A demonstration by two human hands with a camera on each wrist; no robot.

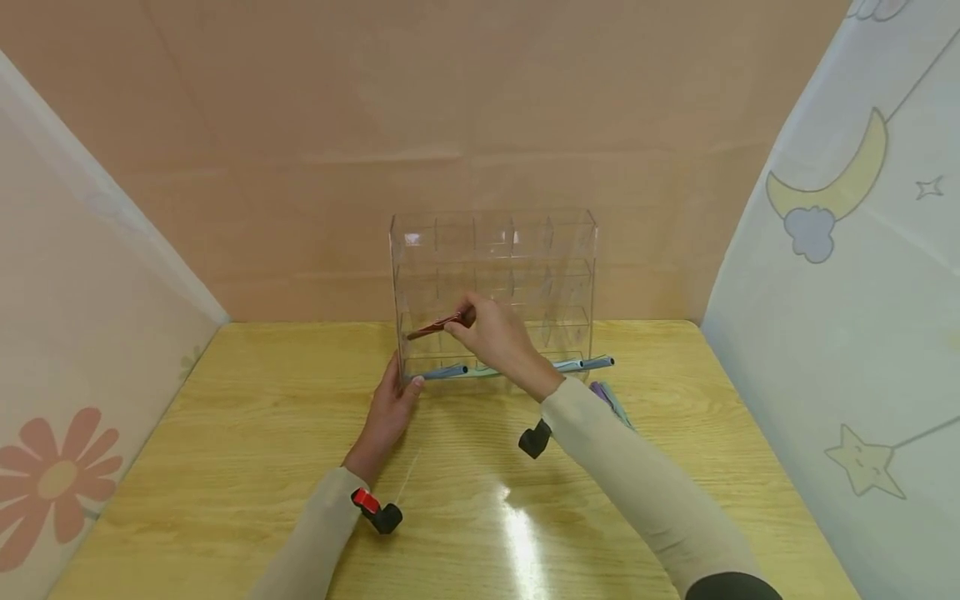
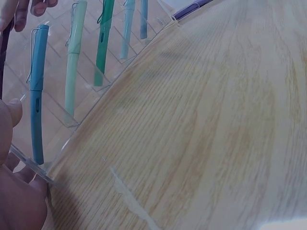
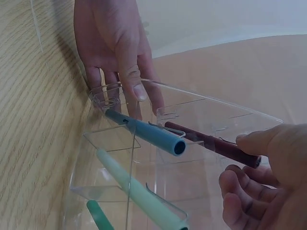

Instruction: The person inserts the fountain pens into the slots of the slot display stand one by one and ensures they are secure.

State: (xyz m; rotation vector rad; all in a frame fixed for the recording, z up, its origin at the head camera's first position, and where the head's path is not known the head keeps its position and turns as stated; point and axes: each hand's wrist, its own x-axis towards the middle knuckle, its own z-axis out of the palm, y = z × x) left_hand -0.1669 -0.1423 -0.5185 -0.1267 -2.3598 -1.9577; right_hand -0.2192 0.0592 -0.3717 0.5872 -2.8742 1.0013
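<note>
A clear acrylic pen rack [image 1: 491,213] with rows of compartments stands upright at the back of the table. My left hand [image 1: 388,410] holds its lower left corner, thumb at the front and fingers round the side. Thumb and fingers of my right hand [image 1: 498,333] pinch the capped end of a dark red pen [image 3: 211,143]; the pen's other end points into the left compartment one row above the bottom. Along the bottom row lean a blue pen [image 3: 160,138], a light green pen [image 2: 72,72], a green pen [image 2: 103,45] and bluish pens farther right.
Beside the rack's right end, a purple pen [image 1: 599,391] and a pale green pen [image 1: 617,405] lie on the wooden table [image 1: 285,433], partly behind my right sleeve. A peach backdrop [image 1: 315,167] rises behind the rack, with printed side panels [image 1: 810,333] at either side.
</note>
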